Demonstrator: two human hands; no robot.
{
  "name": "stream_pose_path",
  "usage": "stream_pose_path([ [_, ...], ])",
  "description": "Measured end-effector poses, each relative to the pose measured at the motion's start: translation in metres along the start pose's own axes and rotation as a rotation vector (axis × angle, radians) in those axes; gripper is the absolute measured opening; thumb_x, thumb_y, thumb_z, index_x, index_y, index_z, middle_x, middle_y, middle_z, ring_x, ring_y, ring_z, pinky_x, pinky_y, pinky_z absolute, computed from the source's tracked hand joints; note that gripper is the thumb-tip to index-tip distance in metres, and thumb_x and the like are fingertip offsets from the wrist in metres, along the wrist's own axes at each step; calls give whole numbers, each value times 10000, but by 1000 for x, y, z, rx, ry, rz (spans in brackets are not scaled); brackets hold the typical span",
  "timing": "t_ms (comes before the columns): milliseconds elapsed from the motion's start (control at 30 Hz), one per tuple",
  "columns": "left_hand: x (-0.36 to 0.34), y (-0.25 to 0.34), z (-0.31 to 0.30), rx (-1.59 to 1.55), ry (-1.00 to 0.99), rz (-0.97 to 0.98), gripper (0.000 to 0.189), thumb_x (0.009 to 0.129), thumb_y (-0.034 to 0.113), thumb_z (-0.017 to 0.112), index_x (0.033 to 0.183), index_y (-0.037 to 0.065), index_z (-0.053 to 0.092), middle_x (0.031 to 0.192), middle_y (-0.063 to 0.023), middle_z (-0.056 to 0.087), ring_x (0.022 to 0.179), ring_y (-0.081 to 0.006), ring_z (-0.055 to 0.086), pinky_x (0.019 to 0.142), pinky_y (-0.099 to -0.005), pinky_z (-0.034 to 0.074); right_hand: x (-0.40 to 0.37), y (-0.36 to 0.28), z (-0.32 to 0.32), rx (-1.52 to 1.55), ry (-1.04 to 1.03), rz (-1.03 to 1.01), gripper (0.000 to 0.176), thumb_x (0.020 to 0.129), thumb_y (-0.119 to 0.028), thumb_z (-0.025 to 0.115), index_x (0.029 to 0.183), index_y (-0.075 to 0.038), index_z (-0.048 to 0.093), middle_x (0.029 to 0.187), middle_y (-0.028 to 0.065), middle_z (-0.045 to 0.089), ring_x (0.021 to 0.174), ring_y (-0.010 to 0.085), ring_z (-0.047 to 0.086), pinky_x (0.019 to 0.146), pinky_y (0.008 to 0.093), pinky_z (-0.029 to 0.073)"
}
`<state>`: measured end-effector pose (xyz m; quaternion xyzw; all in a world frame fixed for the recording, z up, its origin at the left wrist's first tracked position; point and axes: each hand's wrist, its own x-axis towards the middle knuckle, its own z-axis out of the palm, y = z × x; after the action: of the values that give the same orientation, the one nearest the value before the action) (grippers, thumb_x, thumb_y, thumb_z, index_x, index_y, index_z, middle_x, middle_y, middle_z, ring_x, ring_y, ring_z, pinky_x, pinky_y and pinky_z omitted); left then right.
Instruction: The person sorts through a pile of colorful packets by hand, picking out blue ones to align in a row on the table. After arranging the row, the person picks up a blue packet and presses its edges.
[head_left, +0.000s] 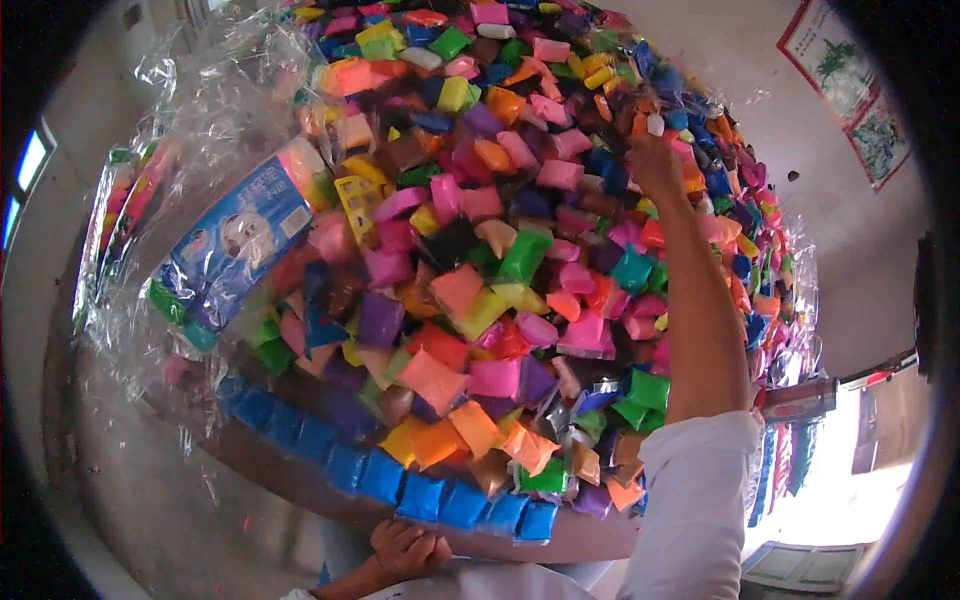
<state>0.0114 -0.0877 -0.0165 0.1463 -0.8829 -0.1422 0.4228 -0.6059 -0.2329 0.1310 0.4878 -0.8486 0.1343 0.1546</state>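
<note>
A big heap of small, brightly coloured soft packets (525, 255), sealed in clear film, covers the table. At the near edge lies a joined row of blue packets (421, 496). Just below that row, my left hand (408, 550) rests at the table's edge with its fingers curled in; whatever may be inside is hidden. My right arm stretches across the heap's right side. At its far end, my right hand (653, 160) is among the packets, near an orange packet (639, 124) and a small white one (656, 125). Its fingertips are too small and covered to read.
On the left, crumpled clear plastic film (215, 90) spreads over a blue printed bag (240, 235) with a cartoon animal. The brown table edge (590, 537) curves along the front. Pictures (845, 80) hang on the right wall, and a bright doorway (860, 450) stands at right.
</note>
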Motion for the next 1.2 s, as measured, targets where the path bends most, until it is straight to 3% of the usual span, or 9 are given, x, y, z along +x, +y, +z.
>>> stream_pose_path([
  [367, -7, 0, -7, 45, -123, 90, 122, 724, 191, 640, 673, 135, 543, 656, -13, 556, 528, -170, 540, 473, -310, 386, -18, -50, 2, -40, 48, 115, 360, 794, -298, 704, 1113, -150, 622, 954, 80, 673, 836, 234, 657, 767, 378, 513],
  [433, -13, -1, -4, 94, -107, 98, 139, 720, 185, 645, 664, 139, 527, 647, -14, 544, 517, -172, 528, 465, -312, 379, -15, -38, -13, 830, -22, 361, 331, 832, -222, 675, 1115, -68, 600, 977, 84, 654, 820, 202, 647, 722, 341, 536],
  [467, -14, 1, -2, 141, -88, 103, 158, 716, 180, 650, 655, 143, 510, 639, -14, 532, 506, -175, 516, 458, -315, 372, -20, -32, -16, 820, -13, 365, 331, 832, -222, 675, 1115, -68, 600, 977, 84, 654, 820, 202, 647, 722, 341, 536],
  [533, -1, 5, -2, 92, -55, 59, 176, 711, 174, 655, 643, 149, 494, 627, -13, 514, 500, -182, 504, 449, -325, 364, -51, -47, -44, 1600, 30, 310, 237, 883, -172, 620, 1073, -32, 593, 923, 52, 634, 770, 150, 617, 677, 299, 527],
  [800, -3, 8, -1, 94, -49, 9, 199, 707, 147, 668, 646, 151, 479, 595, -24, 463, 509, -242, 484, 462, -385, 373, -209, -88, -107, 1790, -108, 370, 240, 891, -119, 609, 1120, -48, 599, 939, 34, 662, 712, 145, 632, 652, 300, 541],
  [967, -3, 6, -1, 92, -131, 1, 223, 726, 102, 652, 626, 137, 456, 604, -46, 477, 519, -255, 494, 461, -373, 361, -349, -122, -120, 1789, -62, 587, 219, 888, -115, 615, 1081, -12, 619, 904, 42, 666, 720, 147, 634, 669, 289, 536],
  [1100, 1, 8, 6, 92, -11, 19, 149, 781, 83, 599, 664, 66, 508, 602, -83, 490, 510, -272, 484, 471, -375, 369, -459, -164, -140, 1332, 114, 700, 208, 843, -53, 636, 1040, 7, 612, 926, 50, 660, 799, 127, 637, 729, 281, 522],
  [1167, 0, 8, 8, 91, -5, 17, 169, 765, 85, 609, 653, 87, 483, 617, -68, 491, 521, -259, 495, 472, -375, 373, -511, -172, -132, 565, 209, 654, 209, 797, 22, 622, 1004, -5, 624, 965, 93, 668, 859, 164, 652, 761, 286, 521],
  [1200, 2, 6, 10, 84, 24, 33, 195, 749, 87, 619, 643, 109, 457, 632, -53, 492, 532, -245, 505, 473, -375, 378, -528, -175, -127, 571, 206, 662, 209, 797, 22, 622, 1004, -5, 624, 965, 93, 668, 859, 164, 652, 761, 286, 521],
])
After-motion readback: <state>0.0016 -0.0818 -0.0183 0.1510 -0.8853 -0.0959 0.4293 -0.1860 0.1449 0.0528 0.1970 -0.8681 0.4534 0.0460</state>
